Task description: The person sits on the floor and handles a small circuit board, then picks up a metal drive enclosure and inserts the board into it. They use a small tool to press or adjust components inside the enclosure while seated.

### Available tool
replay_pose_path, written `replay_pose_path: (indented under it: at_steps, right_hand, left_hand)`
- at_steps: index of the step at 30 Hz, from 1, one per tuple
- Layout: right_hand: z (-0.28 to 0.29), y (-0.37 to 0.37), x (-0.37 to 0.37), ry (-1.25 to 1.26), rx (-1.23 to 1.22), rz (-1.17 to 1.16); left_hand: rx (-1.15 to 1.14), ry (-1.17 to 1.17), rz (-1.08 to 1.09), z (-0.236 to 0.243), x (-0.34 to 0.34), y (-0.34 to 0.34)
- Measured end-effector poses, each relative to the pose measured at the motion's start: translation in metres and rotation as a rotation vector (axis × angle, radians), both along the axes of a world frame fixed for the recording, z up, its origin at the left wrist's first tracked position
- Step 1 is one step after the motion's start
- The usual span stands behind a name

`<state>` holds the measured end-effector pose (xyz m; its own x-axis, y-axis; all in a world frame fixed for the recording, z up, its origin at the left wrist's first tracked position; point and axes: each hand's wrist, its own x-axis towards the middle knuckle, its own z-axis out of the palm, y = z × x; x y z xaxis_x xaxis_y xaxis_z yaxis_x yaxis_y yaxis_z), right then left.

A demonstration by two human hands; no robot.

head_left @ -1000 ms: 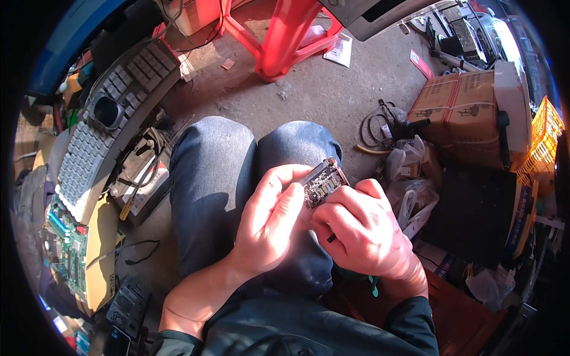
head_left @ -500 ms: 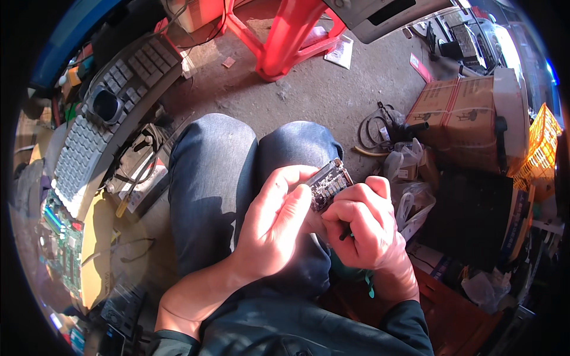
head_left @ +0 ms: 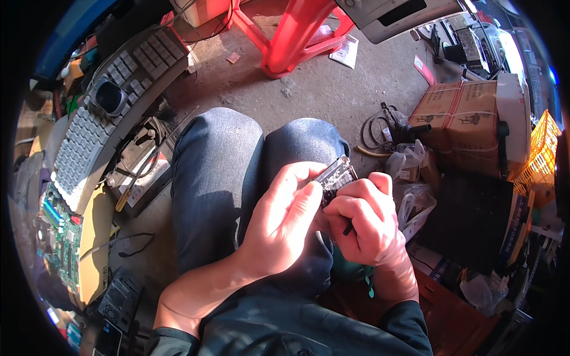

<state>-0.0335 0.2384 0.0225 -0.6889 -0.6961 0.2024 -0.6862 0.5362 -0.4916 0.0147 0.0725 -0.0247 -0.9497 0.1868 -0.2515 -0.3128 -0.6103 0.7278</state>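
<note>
Now, the right hand (head_left: 369,221), closed around a thin black rod (head_left: 348,228), covers more of the dark rectangular circuit board (head_left: 336,177). The left hand (head_left: 282,222) pinches its left side; close handwork seems continuing.

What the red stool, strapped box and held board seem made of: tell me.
Red stool: probably moulded plastic, judging by its smooth, slightly glossy one-piece look. Strapped box: likely cardboard; matt brown, printed faces. Held board: seemingly circuit-board laminate, dark, with small, shiny, metallic-looking parts; exact base unclear.
</note>
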Motion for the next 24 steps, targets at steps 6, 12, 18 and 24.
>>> replay_pose_path:
  at_steps: [6, 12, 18, 24]
  right_hand:
    - [0.0007, -0.0012, 0.0003, 0.016, 0.003, -0.007]
    - [0.0015, -0.0014, 0.0009, -0.001, -0.019, -0.032]
    - [0.0035, -0.0021, 0.0011, -0.028, -0.041, -0.051]
    - [0.0052, -0.0021, 0.0009, -0.05, -0.048, -0.063]
  left_hand:
    - [0.017, -0.028, 0.007, 0.003, -0.0007, 0.0004]
    - [0.029, -0.014, 0.001, 0.0035, -0.0002, -0.001]
    - [0.045, -0.021, -0.004, 0.0068, -0.0011, -0.0012]
    - [0.05, -0.016, -0.005, 0.0062, -0.0004, -0.0007]
